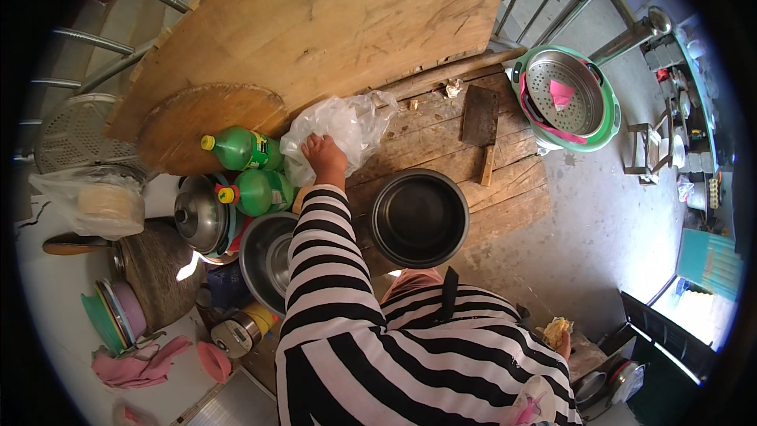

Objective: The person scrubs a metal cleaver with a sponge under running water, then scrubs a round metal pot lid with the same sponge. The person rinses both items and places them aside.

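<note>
My left hand [325,159] reaches over the wooden table, its fingers closed on a crumpled clear plastic bag [355,122]. What the bag holds, if anything, I cannot make out. Low beside my body on the right, my right hand [564,344] is partly hidden by my striped clothing. It grips a crumpled pale-yellow lump [558,328] whose kind is unclear. A dark round pot [419,219] stands near the table's front edge, right of my left forearm. Two green plastic bottles [246,148] lie just left of the bag.
A cleaver [480,116] lies on the table boards. Behind it leans a large wooden board [331,24]. A steel colander [544,87] rests in a green basin [603,122] at the right corner. Left of my forearm are a metal bowl [256,256] and a lidded pot [193,213].
</note>
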The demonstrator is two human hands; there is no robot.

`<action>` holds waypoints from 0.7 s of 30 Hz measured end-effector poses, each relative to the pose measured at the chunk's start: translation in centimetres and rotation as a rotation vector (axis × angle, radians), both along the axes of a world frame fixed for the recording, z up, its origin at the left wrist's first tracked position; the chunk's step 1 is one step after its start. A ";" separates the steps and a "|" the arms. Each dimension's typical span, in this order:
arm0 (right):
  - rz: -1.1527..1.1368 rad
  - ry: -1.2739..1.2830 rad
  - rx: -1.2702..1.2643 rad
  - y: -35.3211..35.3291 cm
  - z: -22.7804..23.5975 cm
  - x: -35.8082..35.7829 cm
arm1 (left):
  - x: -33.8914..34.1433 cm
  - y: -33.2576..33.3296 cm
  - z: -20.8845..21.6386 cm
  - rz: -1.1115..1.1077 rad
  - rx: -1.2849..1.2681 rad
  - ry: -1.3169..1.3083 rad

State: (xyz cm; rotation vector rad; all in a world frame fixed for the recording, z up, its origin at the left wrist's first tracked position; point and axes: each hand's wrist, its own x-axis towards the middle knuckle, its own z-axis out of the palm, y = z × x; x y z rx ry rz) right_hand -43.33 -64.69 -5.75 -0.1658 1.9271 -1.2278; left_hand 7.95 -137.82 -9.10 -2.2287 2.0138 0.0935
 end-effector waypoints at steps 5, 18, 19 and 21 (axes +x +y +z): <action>-0.174 -0.066 0.171 -0.7 0.0 0.1 | -2.1 -5.5 -0.5 0.126 -0.585 0.697; -0.044 -0.114 0.026 -2.1 -0.6 -1.3 | -5.3 5.1 8.6 -0.151 0.059 0.310; -0.076 -0.140 0.019 -2.3 -0.7 -1.3 | -5.3 6.8 9.8 -0.227 0.098 0.357; -0.102 -0.108 0.046 -3.4 -0.3 -1.2 | -5.2 11.8 11.8 -0.320 -0.014 0.715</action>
